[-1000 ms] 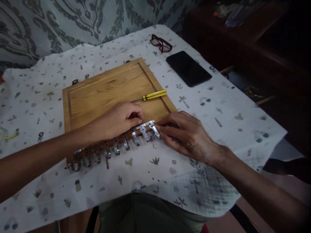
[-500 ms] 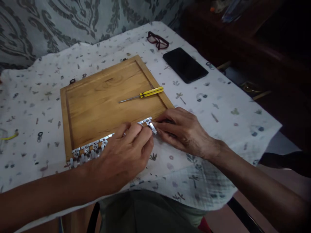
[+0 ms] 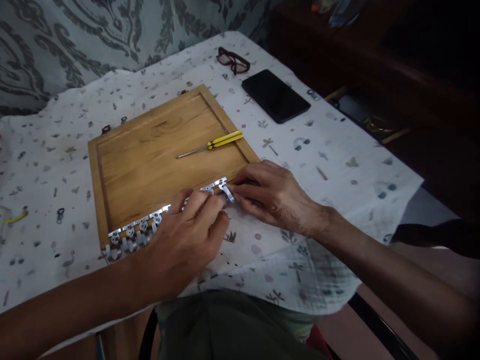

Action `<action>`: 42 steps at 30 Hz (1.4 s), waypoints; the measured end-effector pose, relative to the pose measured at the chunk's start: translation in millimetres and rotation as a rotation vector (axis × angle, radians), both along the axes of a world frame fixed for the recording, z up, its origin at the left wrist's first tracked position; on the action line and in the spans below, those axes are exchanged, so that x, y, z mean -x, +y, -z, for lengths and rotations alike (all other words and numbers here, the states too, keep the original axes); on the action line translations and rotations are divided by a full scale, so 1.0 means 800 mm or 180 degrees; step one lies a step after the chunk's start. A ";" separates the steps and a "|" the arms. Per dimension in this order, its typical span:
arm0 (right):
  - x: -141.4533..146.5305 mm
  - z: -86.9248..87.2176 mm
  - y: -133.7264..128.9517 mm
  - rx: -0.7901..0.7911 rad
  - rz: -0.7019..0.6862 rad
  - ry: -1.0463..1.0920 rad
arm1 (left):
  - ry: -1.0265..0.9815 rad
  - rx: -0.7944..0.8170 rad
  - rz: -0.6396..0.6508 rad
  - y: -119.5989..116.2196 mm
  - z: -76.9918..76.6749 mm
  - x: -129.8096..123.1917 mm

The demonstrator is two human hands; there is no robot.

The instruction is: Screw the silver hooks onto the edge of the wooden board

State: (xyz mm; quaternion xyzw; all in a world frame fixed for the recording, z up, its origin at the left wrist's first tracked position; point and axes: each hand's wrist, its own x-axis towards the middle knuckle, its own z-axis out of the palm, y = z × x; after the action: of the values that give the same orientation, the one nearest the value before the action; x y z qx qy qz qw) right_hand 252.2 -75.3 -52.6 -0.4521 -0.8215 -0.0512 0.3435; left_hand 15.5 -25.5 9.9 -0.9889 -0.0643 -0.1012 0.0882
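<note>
A framed wooden board (image 3: pixel 157 145) lies on the cloth-covered table. Along its near edge runs a silvery metal strip (image 3: pixel 140 220) with several curved, hook-like metal pieces (image 3: pixel 129 244) hanging from it. My left hand (image 3: pixel 191 235) bends over the middle of this strip, fingers curled onto it and hiding part of the row. At the strip's right end, the thumb and fingers of my right hand (image 3: pixel 270 195) pinch the last curved metal piece (image 3: pixel 228 194). A screwdriver (image 3: pixel 225 140) with a yellow and black handle rests on the board, its tip pointing left.
Beyond the board's right side lie a black phone (image 3: pixel 275 95) and dark-framed glasses (image 3: pixel 233 61). Small dark metal fittings (image 3: pixel 106 129) show at the board's far edge. Something yellow (image 3: pixel 15 216) lies at the far left. The patterned tablecloth (image 3: pixel 337 165) hangs over the near edge.
The view has shifted slightly, so everything sits a little further left. Both hands keep about the same places on the strip. The curved pieces at its left end look turned somewhat.
</note>
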 end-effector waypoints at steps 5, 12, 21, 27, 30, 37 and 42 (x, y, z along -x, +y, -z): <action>0.000 0.000 0.000 -0.0017 0.0000 -0.0026 | -0.0097 -0.0457 0.0005 -0.002 0.002 -0.012; -0.001 0.001 -0.002 0.0040 -0.0029 -0.0022 | -0.0066 -0.0914 -0.0025 -0.005 0.009 -0.020; 0.000 0.004 0.001 -0.0113 0.0010 0.0014 | -0.0168 -0.0640 0.0040 -0.008 0.004 -0.013; 0.002 0.000 0.001 -0.0049 -0.0024 0.0043 | -0.0270 -0.0474 -0.0074 -0.001 0.002 -0.007; 0.001 -0.001 0.001 -0.0052 -0.0015 0.0024 | -0.0328 -0.0725 -0.0083 -0.001 0.008 -0.012; -0.001 0.001 -0.001 0.0013 -0.0057 0.0007 | -0.0445 -0.0960 0.0074 -0.002 0.014 -0.017; -0.001 0.001 0.000 -0.0041 -0.0036 0.0005 | -0.0441 -0.0920 0.0177 -0.002 0.018 -0.013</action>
State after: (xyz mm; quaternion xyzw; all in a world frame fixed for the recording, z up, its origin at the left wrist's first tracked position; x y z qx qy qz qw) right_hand 252.8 -75.1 -53.5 -0.4453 -0.8235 -0.0542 0.3474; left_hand 26.2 -27.4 -4.3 -0.9579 -0.0275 -0.1798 0.2221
